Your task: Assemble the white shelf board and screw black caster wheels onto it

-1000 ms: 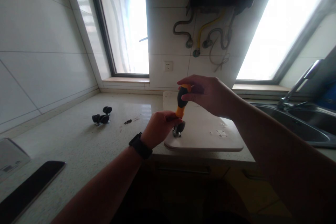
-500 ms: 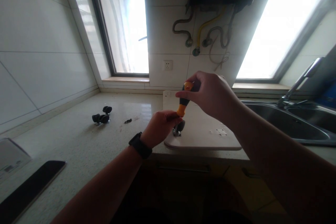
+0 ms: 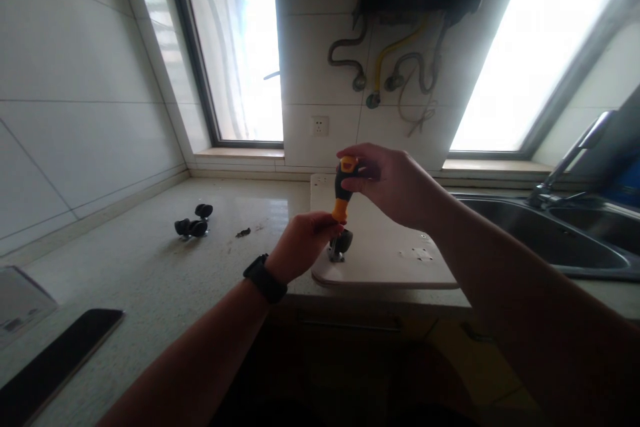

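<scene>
A screwdriver (image 3: pixel 343 188) with an orange and black handle stands nearly upright over a caster wheel (image 3: pixel 343 241). The caster sits at the near left corner of a white board (image 3: pixel 380 263), its metal plate against the surface. My right hand (image 3: pixel 385 177) is closed around the upper handle. With thumb and fingers, my left hand (image 3: pixel 311 235) pinches the screwdriver's lower end just above the caster. The shaft and tip are mostly hidden behind the left fingers and the wheel.
Several dark casters (image 3: pixel 195 221) lie on the counter (image 3: pixel 150 280) to the left, near a small heap of dark bits, probably screws (image 3: pixel 243 233). A black flat slab (image 3: pixel 65 353) rests at the near left. The sink (image 3: pixel 530 227) and faucet (image 3: pixel 570 160) are at the right.
The screwdriver's top has swung slightly left, making it more upright. My right hand has shifted left and turned with the handle, while my left hand stays almost in place.
</scene>
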`<act>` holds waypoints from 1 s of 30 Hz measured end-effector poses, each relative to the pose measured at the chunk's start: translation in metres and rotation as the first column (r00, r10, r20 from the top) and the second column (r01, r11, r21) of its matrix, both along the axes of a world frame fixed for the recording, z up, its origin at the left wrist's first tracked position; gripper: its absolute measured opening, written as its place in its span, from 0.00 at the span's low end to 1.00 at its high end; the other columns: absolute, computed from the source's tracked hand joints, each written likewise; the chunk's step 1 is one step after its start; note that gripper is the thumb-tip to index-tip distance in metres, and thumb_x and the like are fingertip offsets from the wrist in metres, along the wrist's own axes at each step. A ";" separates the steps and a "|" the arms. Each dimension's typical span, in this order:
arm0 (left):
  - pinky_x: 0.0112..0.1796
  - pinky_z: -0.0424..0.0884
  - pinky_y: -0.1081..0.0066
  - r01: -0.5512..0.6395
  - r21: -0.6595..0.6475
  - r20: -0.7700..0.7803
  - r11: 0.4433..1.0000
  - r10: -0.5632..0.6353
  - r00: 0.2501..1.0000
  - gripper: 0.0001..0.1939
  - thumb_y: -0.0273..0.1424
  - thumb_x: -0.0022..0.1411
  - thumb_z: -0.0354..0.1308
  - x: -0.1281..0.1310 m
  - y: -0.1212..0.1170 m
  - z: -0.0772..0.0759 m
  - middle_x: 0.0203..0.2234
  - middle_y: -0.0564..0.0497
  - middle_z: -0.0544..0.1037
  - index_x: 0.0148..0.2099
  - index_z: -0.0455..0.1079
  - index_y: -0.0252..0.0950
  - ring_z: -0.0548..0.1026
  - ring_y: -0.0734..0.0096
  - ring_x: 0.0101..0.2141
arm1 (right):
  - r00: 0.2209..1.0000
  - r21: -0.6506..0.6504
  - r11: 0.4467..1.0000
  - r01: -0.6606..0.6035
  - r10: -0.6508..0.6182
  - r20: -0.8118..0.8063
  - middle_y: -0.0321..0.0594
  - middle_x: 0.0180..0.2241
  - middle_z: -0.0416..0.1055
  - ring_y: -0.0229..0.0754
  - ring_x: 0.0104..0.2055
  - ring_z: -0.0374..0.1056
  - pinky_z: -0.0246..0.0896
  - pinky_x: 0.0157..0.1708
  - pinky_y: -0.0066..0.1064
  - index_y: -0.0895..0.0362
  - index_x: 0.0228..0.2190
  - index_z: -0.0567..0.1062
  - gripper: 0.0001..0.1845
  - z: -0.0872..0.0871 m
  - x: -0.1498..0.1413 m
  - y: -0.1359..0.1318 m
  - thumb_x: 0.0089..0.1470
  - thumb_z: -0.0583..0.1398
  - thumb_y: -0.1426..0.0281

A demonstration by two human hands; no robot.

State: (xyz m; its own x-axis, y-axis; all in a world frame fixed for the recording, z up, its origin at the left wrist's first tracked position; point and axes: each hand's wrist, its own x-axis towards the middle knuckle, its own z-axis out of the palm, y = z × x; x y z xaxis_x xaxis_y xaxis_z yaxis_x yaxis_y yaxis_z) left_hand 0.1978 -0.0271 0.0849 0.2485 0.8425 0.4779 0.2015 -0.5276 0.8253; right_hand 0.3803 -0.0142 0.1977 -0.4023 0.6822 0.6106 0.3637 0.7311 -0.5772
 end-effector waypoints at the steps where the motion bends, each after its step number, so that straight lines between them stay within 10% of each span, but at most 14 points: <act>1: 0.43 0.73 0.64 -0.002 -0.005 -0.001 1.000 0.002 1.000 0.10 0.33 0.67 0.62 0.000 0.000 0.000 0.38 0.48 0.82 0.48 0.79 0.35 0.79 0.65 0.39 | 1.000 -0.002 1.000 0.022 -0.022 -0.006 0.38 0.43 0.78 0.44 0.42 0.76 0.74 0.45 0.40 0.52 0.51 0.77 0.22 0.001 0.000 -0.001 0.53 0.68 0.71; 13: 0.40 0.72 0.65 -0.002 0.005 -0.020 1.000 0.002 1.000 0.12 0.37 0.67 0.62 0.001 0.000 -0.001 0.38 0.46 0.80 0.47 0.75 0.34 0.76 0.66 0.37 | 0.992 0.052 0.991 0.125 -0.126 0.002 0.40 0.41 0.78 0.44 0.39 0.76 0.74 0.40 0.38 0.54 0.48 0.78 0.21 0.003 -0.001 -0.016 0.51 0.70 0.70; 21: 0.52 0.67 0.56 -0.071 0.054 -0.135 0.996 0.078 0.988 0.29 0.50 0.76 0.39 -0.015 0.016 -0.026 0.45 0.43 0.77 0.49 0.76 0.37 0.73 0.57 0.48 | 0.934 0.091 0.973 0.211 -0.173 -0.311 0.41 0.45 0.78 0.46 0.46 0.76 0.73 0.51 0.44 0.53 0.52 0.77 0.23 0.014 0.032 -0.035 0.54 0.68 0.67; 30: 0.56 0.64 0.55 -0.004 0.005 -0.241 1.000 0.005 0.971 0.35 0.52 0.75 0.34 -0.005 0.013 -0.024 0.42 0.42 0.78 0.47 0.77 0.35 0.73 0.56 0.47 | 0.821 -0.238 0.959 0.157 -0.261 -0.508 0.38 0.47 0.77 0.48 0.51 0.74 0.74 0.50 0.39 0.43 0.49 0.80 0.22 -0.046 0.094 -0.048 0.51 0.71 0.61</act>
